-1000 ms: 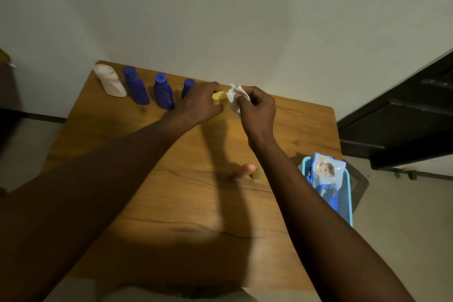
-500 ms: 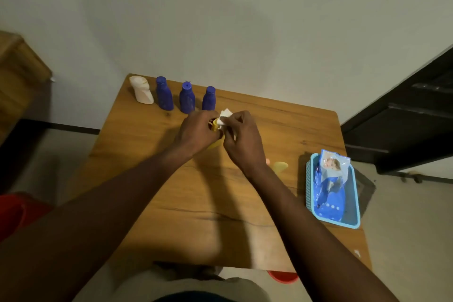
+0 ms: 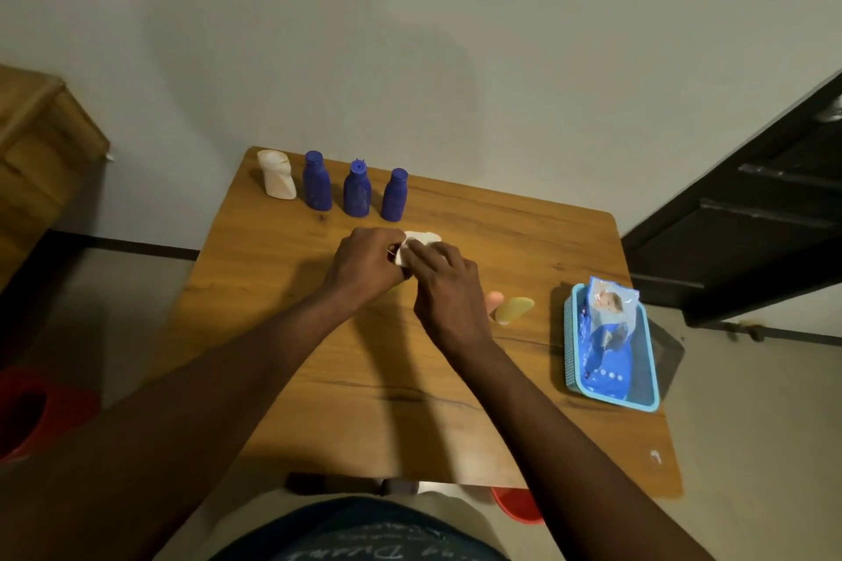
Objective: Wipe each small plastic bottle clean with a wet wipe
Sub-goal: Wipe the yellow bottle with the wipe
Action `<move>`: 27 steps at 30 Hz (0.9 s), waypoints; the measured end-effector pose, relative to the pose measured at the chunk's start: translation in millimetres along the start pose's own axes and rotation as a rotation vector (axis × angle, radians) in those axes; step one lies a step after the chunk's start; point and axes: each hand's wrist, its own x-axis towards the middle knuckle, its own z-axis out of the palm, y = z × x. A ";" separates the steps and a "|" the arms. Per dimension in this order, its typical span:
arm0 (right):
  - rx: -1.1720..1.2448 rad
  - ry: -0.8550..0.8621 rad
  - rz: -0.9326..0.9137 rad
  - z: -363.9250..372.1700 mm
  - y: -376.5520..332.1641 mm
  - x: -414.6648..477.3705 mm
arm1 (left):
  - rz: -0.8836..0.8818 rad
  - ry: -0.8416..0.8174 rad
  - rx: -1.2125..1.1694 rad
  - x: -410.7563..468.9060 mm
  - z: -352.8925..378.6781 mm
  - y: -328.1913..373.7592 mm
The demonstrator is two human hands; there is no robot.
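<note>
both hands meet over the middle of the wooden table (image 3: 273,287). the left hand (image 3: 364,264) is closed around a small bottle, almost wholly hidden in the fist. the right hand (image 3: 444,287) pinches a white wet wipe (image 3: 421,239) against it, fingers curled. behind them, near the far edge, stand a white bottle (image 3: 276,174) and three blue bottles (image 3: 356,189) in a row. a yellow bottle (image 3: 512,310) lies on its side just right of the right hand. further right, a wipes pack (image 3: 606,323) sits in a light-blue basket (image 3: 649,378).
</note>
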 end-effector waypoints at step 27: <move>0.061 -0.068 0.033 0.2 -14.9 3.2 | -0.027 0.023 0.018 -8.5 -10.8 -12.5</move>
